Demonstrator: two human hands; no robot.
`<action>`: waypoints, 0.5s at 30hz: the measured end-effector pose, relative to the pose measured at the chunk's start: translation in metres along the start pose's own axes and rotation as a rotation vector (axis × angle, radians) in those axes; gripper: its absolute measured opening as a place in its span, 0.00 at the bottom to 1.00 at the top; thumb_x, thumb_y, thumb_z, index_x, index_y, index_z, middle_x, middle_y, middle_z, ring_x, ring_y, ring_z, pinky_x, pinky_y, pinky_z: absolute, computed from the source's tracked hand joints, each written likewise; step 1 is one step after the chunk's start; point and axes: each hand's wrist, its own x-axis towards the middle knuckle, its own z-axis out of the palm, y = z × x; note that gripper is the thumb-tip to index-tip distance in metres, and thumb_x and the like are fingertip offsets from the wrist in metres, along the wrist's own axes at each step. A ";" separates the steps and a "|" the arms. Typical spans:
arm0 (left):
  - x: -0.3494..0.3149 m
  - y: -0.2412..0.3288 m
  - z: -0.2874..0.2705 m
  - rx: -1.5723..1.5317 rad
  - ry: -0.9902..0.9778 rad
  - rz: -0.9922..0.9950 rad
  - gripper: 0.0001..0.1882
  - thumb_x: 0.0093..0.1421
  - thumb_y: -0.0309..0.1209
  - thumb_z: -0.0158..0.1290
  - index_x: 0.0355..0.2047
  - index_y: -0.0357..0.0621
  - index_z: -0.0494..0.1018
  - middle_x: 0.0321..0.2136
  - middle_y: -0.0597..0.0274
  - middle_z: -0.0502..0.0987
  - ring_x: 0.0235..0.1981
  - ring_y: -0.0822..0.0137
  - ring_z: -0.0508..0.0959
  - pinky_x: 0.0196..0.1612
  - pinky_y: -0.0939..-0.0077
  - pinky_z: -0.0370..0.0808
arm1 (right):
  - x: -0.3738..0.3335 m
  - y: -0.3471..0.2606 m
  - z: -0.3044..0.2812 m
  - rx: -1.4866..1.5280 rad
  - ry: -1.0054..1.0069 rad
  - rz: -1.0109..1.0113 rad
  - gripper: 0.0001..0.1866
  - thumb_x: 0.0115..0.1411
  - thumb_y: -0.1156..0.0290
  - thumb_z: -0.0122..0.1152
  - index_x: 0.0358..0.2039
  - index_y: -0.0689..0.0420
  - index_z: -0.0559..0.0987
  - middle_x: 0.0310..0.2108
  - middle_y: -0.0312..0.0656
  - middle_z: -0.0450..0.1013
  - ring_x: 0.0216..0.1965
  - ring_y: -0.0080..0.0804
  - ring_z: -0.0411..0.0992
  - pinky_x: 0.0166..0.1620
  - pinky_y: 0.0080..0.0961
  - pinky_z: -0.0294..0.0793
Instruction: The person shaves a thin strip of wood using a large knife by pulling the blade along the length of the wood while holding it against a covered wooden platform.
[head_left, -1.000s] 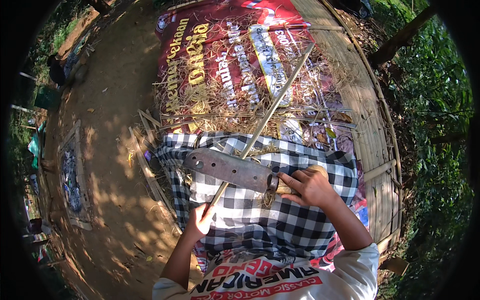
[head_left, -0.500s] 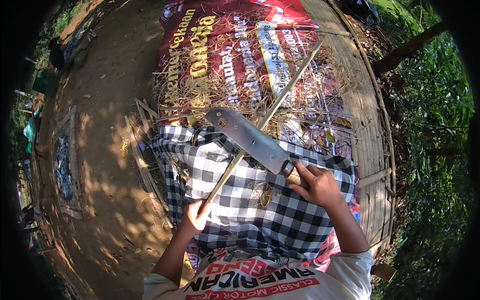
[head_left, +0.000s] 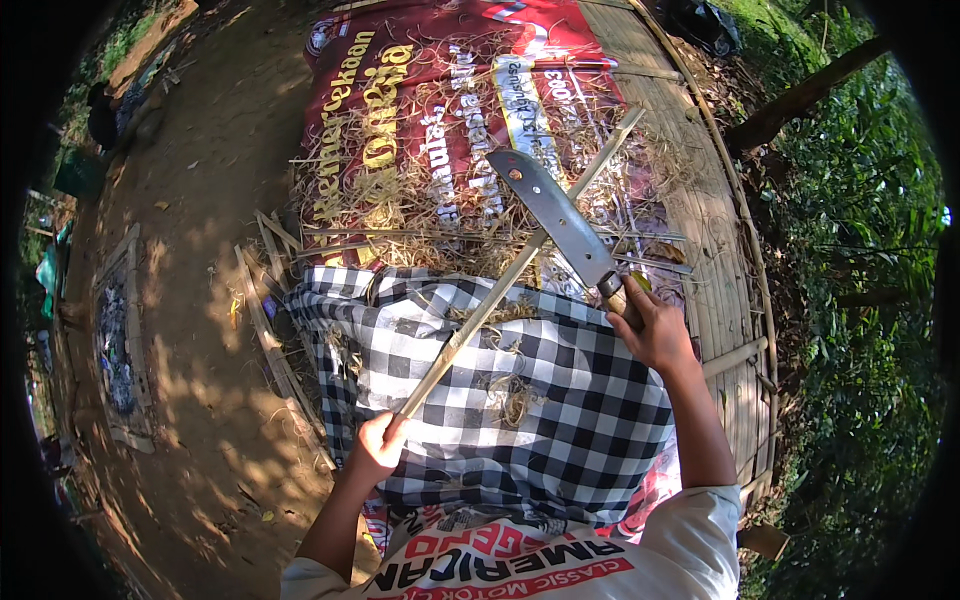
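Observation:
My left hand (head_left: 379, 446) is closed around the near end of a long, pale split-bamboo strip (head_left: 478, 314), which slants up and away to the right. In my right hand (head_left: 655, 325) is the wooden handle of a machete (head_left: 562, 222) with a broad grey blade and small holes near its tip. The blade crosses over the strip's middle, pointing to the upper left; whether it touches the strip I cannot tell. A black-and-white checked cloth (head_left: 440, 400) covers my lap beneath, with a few curled shavings on it.
A red printed banner (head_left: 340, 90) strewn with shavings lies ahead over a bamboo-slat platform (head_left: 715, 240). Thin strips (head_left: 420, 238) lie across it. Split bamboo pieces (head_left: 275, 350) rest at the left edge above the dirt floor (head_left: 200, 300). Green plants (head_left: 850, 220) grow at right.
The machete has moved away from me and to the right along the strip, with my right hand. My left hand holds the strip a little lower and more to the left.

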 end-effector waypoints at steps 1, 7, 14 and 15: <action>-0.001 -0.003 0.000 -0.017 0.003 -0.004 0.13 0.63 0.33 0.50 0.26 0.36 0.70 0.12 0.65 0.60 0.16 0.76 0.58 0.19 0.75 0.58 | -0.002 -0.012 0.004 0.015 0.001 -0.034 0.32 0.52 0.54 0.67 0.54 0.57 0.72 0.30 0.50 0.76 0.26 0.50 0.76 0.29 0.37 0.76; -0.006 -0.017 -0.002 -0.040 0.007 -0.075 0.13 0.63 0.33 0.49 0.24 0.37 0.68 0.13 0.68 0.59 0.17 0.78 0.57 0.20 0.76 0.58 | 0.005 -0.053 -0.001 -0.024 -0.168 -0.343 0.29 0.54 0.49 0.63 0.50 0.57 0.75 0.22 0.43 0.71 0.19 0.43 0.72 0.25 0.35 0.73; 0.000 -0.011 -0.002 -0.019 -0.007 0.029 0.12 0.63 0.33 0.50 0.25 0.37 0.70 0.13 0.67 0.61 0.17 0.78 0.59 0.20 0.76 0.60 | 0.029 0.048 -0.029 -0.085 -0.125 0.140 0.32 0.55 0.48 0.61 0.55 0.55 0.72 0.36 0.54 0.77 0.32 0.52 0.77 0.35 0.41 0.77; 0.004 -0.012 -0.002 -0.003 -0.020 0.059 0.12 0.63 0.33 0.51 0.26 0.37 0.71 0.13 0.67 0.61 0.17 0.78 0.60 0.20 0.76 0.60 | 0.024 0.052 -0.027 -0.115 -0.083 0.101 0.32 0.55 0.48 0.61 0.55 0.55 0.72 0.37 0.55 0.77 0.34 0.52 0.77 0.37 0.41 0.77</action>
